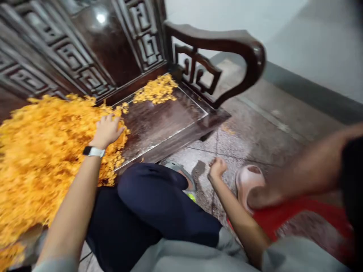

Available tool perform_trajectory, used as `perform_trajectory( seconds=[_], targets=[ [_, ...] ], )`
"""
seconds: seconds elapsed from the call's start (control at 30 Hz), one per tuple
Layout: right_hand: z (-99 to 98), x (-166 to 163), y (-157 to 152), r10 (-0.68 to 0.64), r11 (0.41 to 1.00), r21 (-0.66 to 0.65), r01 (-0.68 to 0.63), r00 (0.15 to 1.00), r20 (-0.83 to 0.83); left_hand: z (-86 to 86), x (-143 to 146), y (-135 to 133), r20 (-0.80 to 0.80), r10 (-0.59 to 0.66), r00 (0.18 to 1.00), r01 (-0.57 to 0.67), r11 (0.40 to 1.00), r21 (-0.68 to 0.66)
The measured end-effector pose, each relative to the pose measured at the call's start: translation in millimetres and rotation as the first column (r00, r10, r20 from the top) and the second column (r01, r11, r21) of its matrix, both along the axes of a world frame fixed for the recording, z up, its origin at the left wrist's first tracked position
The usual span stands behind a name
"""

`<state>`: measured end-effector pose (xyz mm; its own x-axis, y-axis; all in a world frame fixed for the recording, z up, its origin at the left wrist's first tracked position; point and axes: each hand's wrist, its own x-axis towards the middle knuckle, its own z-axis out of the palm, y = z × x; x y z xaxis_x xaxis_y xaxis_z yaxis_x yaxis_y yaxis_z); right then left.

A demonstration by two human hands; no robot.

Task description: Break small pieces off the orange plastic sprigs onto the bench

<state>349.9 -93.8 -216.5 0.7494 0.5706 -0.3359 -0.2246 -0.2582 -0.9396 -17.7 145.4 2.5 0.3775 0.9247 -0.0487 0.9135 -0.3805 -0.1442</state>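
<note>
A large heap of orange-yellow flowers (pixel 53 151) covers the left part of a dark wooden bench seat (pixel 163 121). My left hand (pixel 107 130), with a watch (pixel 93 151) on its wrist, rests on the heap's right edge. Its thumb stands apart from the fingers, and the fingertips partly sink among the blossoms. Low over the tiled floor, beside my knee, my right hand (pixel 217 168) is curled closed; whatever may be inside it is hidden. A smaller patch of loose flowers (pixel 155 90) lies at the back of the seat.
A carved backrest (pixel 76 49) and a curved armrest (pixel 249 56) border the bench. On the right, another person's leg (pixel 306 170) reaches in, wearing a pale pink clog (pixel 246 181), near something red (pixel 272 217). A grey shoe (pixel 177 168) shows past my knee.
</note>
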Motion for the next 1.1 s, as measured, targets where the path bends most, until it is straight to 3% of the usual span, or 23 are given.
perform_trajectory(
  seconds=[0.07, 0.17, 0.27, 0.33, 0.4, 0.47, 0.53, 0.6, 0.7, 0.8, 0.93, 1.0, 1.1],
  targets=[
    [6.7, 3.2, 17.7, -0.094, 0.995, 0.026, 0.092, 0.993, 0.076, -12.7, -16.2, 4.7, 0.035, 0.107, 0.994, -0.107, 0.994, -0.021],
    [36.7, -10.4, 43.6, -0.106, 0.984, 0.162, 0.076, 0.977, 0.186, -24.7, -34.8, 5.8, 0.178, 0.164, 0.97, -0.156, 0.986, -0.056],
    [83.4, -53.0, 72.9, 0.007, 0.949, 0.304, -0.09, 0.964, 0.264, -27.6, -48.2, 7.1, 0.317, 0.188, 0.93, -0.197, 0.98, -0.003],
    [111.9, -92.1, 96.7, 0.183, 0.889, 0.357, -0.288, 0.937, 0.298, -26.8, -53.7, 8.0, 0.474, 0.171, 0.864, -0.216, 0.976, 0.041],
    [130.9, -132.6, 123.1, 0.416, 0.771, 0.372, -0.517, 0.851, 0.32, -24.6, -56.0, 8.2, 0.668, 0.118, 0.735, -0.238, 0.967, 0.091],
    [139.6, -169.9, 149.6, 0.624, 0.613, 0.348, -0.709, 0.705, 0.337, -20.5, -57.2, 8.3, 0.818, 0.027, 0.575, -0.249, 0.958, 0.144],
    [141.7, -202.3, 172.2, 0.72, 0.501, 0.31, -0.808, 0.588, 0.37, -14.8, -60.0, 9.3, 0.903, -0.087, 0.421, -0.243, 0.948, 0.204],
    [142.8, -229.3, 188.2, 0.727, 0.447, 0.273, -0.852, 0.524, 0.445, -8.6, -65.3, 10.6, 0.941, -0.177, 0.288, -0.247, 0.936, 0.252],
    [150.0, -260.1, 202.0, 0.676, 0.443, 0.28, -0.852, 0.523, 0.519, -0.7, -74.6, 7.3, 0.965, -0.197, 0.172, -0.223, 0.947, 0.233],
    [160.4, -279.2, 212.8, 0.657, 0.427, 0.322, -0.845, 0.535, 0.531, 7.6, -76.8, -7.8, 0.979, -0.15, 0.139, -0.091, 0.982, 0.164],
    [166.5, -286.1, 223.0, 0.72, 0.257, 0.363, -0.896, 0.428, 0.546, 22.5, -66.4, -33.0, 0.972, -0.135, 0.194, 0.127, 0.986, 0.111],
    [166.8, -282.5, 221.6, 0.744, 0.244, 0.388, -0.888, 0.429, 0.512, 26.9, -61.7, -37.4, 0.955, -0.185, 0.233, 0.084, 0.982, 0.17],
    [167.0, -271.7, 213.8, 0.769, 0.336, 0.449, -0.828, 0.517, 0.377, 22.1, -62.2, -30.7, 0.909, -0.261, 0.324, -0.118, 0.942, 0.313]
  ],
)
